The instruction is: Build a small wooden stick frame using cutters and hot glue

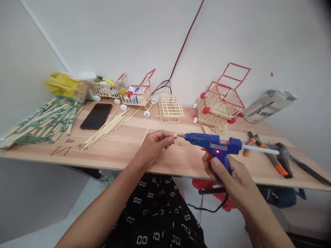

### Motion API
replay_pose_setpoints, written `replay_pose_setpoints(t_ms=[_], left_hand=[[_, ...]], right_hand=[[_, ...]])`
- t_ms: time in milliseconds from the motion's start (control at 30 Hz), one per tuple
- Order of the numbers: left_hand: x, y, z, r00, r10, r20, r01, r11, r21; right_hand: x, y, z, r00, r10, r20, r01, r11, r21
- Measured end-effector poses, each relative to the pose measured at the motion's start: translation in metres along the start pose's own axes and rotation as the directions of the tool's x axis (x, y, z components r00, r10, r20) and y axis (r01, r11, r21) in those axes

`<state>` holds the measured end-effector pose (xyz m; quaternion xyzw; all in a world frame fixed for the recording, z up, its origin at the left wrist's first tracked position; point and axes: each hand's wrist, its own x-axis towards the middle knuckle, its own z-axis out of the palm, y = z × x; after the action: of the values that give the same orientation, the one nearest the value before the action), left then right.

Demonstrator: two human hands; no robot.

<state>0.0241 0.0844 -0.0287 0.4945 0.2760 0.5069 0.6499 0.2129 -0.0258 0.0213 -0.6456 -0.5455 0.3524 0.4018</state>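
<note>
My right hand [227, 172] is wrapped round the handle of a blue hot glue gun [207, 140], whose red light is lit. A white glue stick [260, 149] sticks out of its back end. My left hand [156, 146] is closed in a pinch, with a tiny pale piece [175, 135] at the fingertips. The gun's metal nozzle points left and is right at this piece; whether they touch I cannot tell. Behind my hands stands a small cage-like box of thin wooden sticks [171, 107]. One loose thin stick [144, 137] lies by my left hand, partly hidden.
Thin sticks [108, 129] and a black phone [96, 116] lie left, near wrapped chopsticks [46, 120]. Small stick carts [137, 96] with bottle-cap wheels stand behind, a red-trimmed cart [222, 100] further right. Orange-handled pliers [275, 162] lie at the right, before a grey bag [269, 106].
</note>
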Motion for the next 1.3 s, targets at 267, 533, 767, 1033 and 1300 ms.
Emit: replay_pose_setpoints(t_ms=[267, 533, 767, 1033, 1300], left_hand=[[0.001, -0.003, -0.002, 1.0, 0.003, -0.021, -0.003, 1.0, -0.01], [0.0, -0.004, -0.003, 0.999, 0.013, -0.035, -0.012, 0.999, 0.033], [0.0, -0.003, -0.003, 0.997, 0.005, -0.08, 0.001, 0.997, 0.077], [0.0, -0.003, -0.002, 0.992, -0.016, -0.123, 0.017, 1.0, 0.007], [0.0, -0.002, -0.003, 0.993, -0.012, -0.12, 0.01, 1.0, -0.015]], right_hand=[[0.002, 0.006, 0.0, 1.0, -0.02, 0.007, 0.02, 1.0, -0.021], [0.003, 0.006, -0.002, 0.999, -0.036, 0.038, 0.038, 0.998, -0.059], [0.004, 0.006, -0.001, 0.999, -0.026, 0.042, 0.028, 0.998, -0.049], [0.003, 0.007, 0.001, 1.0, -0.021, 0.024, 0.022, 0.999, -0.048], [0.006, 0.011, -0.001, 0.999, -0.054, -0.003, 0.053, 0.993, -0.103]])
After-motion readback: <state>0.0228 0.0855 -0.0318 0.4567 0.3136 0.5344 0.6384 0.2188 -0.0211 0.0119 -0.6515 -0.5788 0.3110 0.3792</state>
